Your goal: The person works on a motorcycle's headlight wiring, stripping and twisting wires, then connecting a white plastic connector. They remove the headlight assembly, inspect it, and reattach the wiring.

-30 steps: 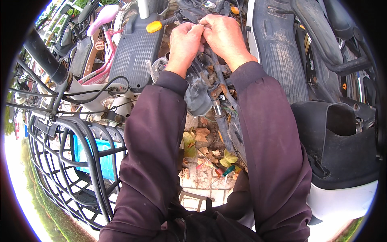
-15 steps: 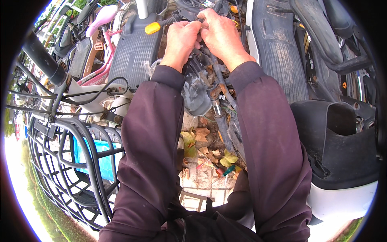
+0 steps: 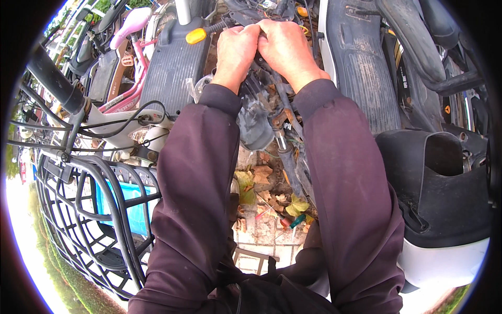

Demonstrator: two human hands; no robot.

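Note:
My left hand (image 3: 234, 57) and my right hand (image 3: 285, 55) meet at the top centre, fingers closed and curled over dark parts of a dismantled vehicle; whatever they pinch is hidden. Below them are a rusty grey tube (image 3: 290, 118), a metal shaft (image 3: 282, 141) and a cracked grey plastic piece (image 3: 253, 128). An orange-yellow reflector (image 3: 195, 36) is left of my left hand.
Ribbed footboards (image 3: 368, 94) flank the work, with a pink bicycle (image 3: 133, 78) at upper left, a black wire basket (image 3: 115, 220) at lower left and a black plastic housing (image 3: 402, 193) at right. Dry leaves (image 3: 261, 172) and a green-handled tool (image 3: 297, 221) lie on the paving (image 3: 253, 235).
Both hands have shifted slightly left since a second ago. My right hand rose, then came back down over the last half second. Both stay closed together.

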